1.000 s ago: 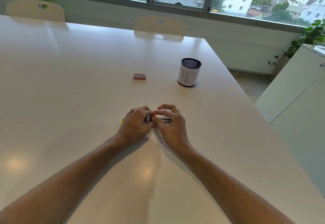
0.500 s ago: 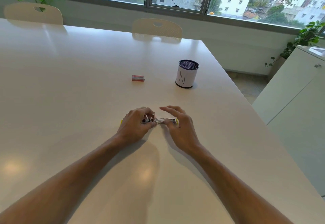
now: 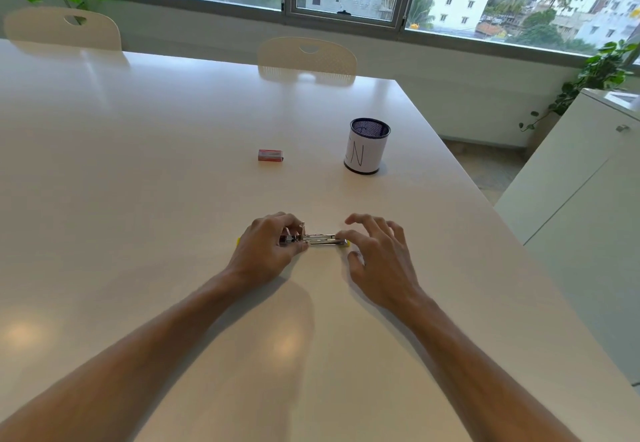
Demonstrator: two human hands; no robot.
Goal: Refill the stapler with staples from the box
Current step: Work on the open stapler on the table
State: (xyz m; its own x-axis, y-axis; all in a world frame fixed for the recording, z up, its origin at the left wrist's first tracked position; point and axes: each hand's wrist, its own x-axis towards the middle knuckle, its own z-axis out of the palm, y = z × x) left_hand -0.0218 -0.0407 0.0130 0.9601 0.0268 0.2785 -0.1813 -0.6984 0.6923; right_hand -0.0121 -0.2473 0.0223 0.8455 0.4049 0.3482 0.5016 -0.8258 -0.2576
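Observation:
A small metal stapler [image 3: 320,239] with yellow ends lies flat on the white table [image 3: 138,181], opened out lengthwise. My left hand [image 3: 268,251] grips its left half, fingers curled over the hinge end; the yellow left tip pokes out behind that hand. My right hand [image 3: 377,254] hovers at the stapler's right end with fingers spread, the index fingertip touching the yellow tip. A small red staple box [image 3: 270,155] lies closed farther back on the table, apart from both hands.
A mesh pen cup [image 3: 367,150] wrapped in white paper stands to the right of the staple box. Two cream chairs [image 3: 306,57] stand at the far table edge. A white cabinet [image 3: 581,199] stands beyond the table's right edge.
My right hand has slid to the right away from my left hand and spread its fingers. The stapler's metal length now shows between the two hands.

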